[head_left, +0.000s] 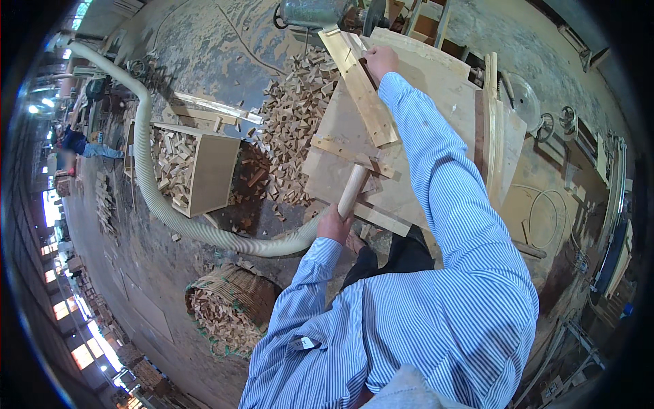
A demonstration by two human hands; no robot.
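My left hand [332, 223] is closed around the pale tubular nozzle [353, 187] of a long ribbed hose [228, 238]. The nozzle's far end lies against a short crosswise wooden strip [330, 146] on a wide work panel [436, 157]. Farther forward, my right hand [380, 63] has its fingers curled at the upper right edge of a light wooden board [357, 88]; what, if anything, they hold is hidden. That board slants across the panel toward a grey machine [313, 13] at the top.
Wood offcuts [289, 123] heap left of the panel, beside a crate of scraps [211, 174]. A woven basket of scraps [242, 293] sits at lower left. Another person [95, 148] is at far left. A coiled hose [545, 215] and metal handwheels [569, 119] are on the right.
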